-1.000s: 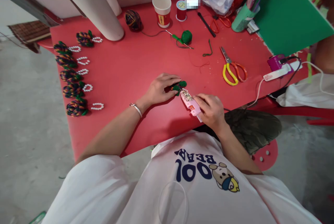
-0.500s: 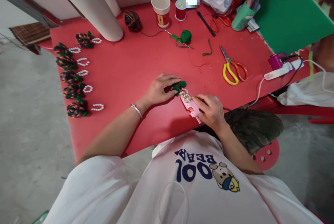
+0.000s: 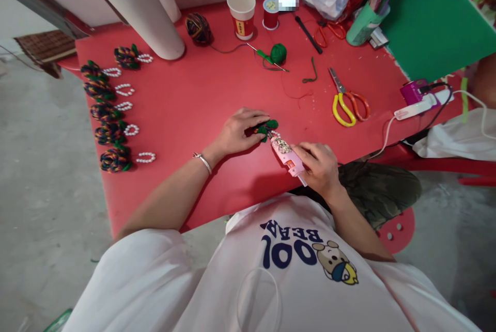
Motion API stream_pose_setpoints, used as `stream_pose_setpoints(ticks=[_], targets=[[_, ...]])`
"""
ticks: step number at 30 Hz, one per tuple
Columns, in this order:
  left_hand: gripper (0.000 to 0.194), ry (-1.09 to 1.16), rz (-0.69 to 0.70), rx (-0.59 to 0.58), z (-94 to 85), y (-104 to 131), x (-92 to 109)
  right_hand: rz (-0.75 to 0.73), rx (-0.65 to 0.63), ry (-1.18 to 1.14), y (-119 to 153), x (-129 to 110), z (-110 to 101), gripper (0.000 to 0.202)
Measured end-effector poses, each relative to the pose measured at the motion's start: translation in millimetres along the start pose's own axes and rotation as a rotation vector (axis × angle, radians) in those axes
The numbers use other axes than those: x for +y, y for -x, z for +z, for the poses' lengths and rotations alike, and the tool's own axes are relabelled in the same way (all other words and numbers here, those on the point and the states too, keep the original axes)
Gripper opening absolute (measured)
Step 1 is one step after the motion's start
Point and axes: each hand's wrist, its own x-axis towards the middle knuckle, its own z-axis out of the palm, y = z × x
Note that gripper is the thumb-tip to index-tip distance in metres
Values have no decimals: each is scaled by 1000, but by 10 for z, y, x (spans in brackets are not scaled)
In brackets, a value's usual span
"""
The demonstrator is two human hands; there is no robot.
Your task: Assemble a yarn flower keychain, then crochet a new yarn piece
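My left hand (image 3: 242, 130) is closed on a small yarn flower (image 3: 273, 124) with green leaves, held against the red table; most of the flower is hidden under the fingers. A few white beads show beside it. My right hand (image 3: 321, 168) grips a pink glue gun (image 3: 292, 160) with a clear glue stick poking out of its rear. The gun's nozzle points at the green leaves; whether it touches them I cannot tell. Along the table's left side lie several finished-looking multicoloured yarn flowers (image 3: 115, 159), each with a loop of white beads (image 3: 146, 157).
Scissors (image 3: 341, 102) with yellow and orange handles lie to the right, near a power strip (image 3: 416, 106) with cords. Farther back are a green yarn ball (image 3: 278, 53), a crochet hook (image 3: 264, 56), a dark yarn ball (image 3: 198, 28), a paper cup (image 3: 241, 14) and a thread spool (image 3: 270, 14).
My right hand has drawn the glue gun slightly right and toward me. My left hand stays nearly in place on the yarn flower. The camera view has shifted a little.
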Motion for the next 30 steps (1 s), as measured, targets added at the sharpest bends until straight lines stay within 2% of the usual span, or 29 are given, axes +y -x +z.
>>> stream_pose_setpoints(ticks=[9,17,30], targets=[[42,-16,-14,-15,-20,-12,21,30,-22,14,-77,6,71,46],[42,-1,-11,-8,-16,-7,22,-13,6,0,-59,4,96,44],[42,-14,-11,-13,-17,-11,17,15,-29,-26,-24,5,99,43]])
